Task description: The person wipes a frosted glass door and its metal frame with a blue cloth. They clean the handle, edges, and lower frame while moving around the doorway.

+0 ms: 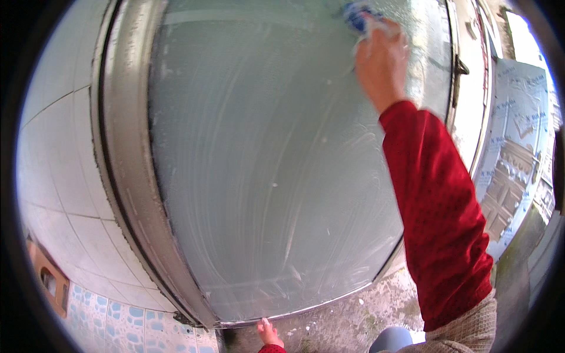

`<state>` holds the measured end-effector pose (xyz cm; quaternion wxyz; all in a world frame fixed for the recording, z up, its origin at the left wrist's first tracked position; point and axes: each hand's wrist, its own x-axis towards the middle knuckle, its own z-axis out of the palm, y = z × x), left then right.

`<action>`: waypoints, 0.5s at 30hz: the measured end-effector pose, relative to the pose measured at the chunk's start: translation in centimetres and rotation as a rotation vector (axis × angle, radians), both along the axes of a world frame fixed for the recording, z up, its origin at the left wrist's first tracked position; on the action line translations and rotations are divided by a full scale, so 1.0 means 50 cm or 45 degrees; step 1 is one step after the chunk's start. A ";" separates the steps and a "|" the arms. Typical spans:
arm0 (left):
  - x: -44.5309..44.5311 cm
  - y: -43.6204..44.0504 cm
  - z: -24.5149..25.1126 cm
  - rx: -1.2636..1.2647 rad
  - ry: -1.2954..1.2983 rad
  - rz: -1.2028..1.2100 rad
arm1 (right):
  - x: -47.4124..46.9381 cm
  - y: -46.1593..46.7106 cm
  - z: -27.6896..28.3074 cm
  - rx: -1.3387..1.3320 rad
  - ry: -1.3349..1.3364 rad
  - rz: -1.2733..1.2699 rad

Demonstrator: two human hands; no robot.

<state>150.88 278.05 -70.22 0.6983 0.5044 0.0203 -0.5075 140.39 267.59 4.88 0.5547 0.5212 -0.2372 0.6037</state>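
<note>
A large glass pane (pixel 273 145) covered in streaks of suds stands in front of me, with a wide metal frame (pixel 132 145) along its left side. My right hand (pixel 383 61), in a red sleeve, is at the upper right of the pane. It grips a blurred blue scrubber (pixel 356 16) against the glass, and whitish suds or material partly cover the fingers. At the bottom, my left hand (pixel 268 333) touches the pane's lower edge with its fingertips. Nothing shows in that hand.
White wall tiles (pixel 66 163) lie left of the frame, above blue-patterned floor tiles (pixel 126 320). An orange-brown object with an opening (pixel 46 278) sits at lower left. Rough concrete (pixel 335 322) lies below the pane. At right stands a door panel (pixel 507 176) in printed film.
</note>
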 end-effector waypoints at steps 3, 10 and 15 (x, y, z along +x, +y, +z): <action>-0.001 -0.002 0.002 0.009 0.002 0.030 | 0.134 0.038 -0.150 0.138 0.594 0.090; 0.006 0.008 0.037 -0.019 0.029 0.024 | 0.216 0.090 -0.388 0.038 1.911 0.190; 0.006 0.014 0.053 0.014 0.063 0.027 | 0.282 0.089 -0.084 -0.187 0.711 0.056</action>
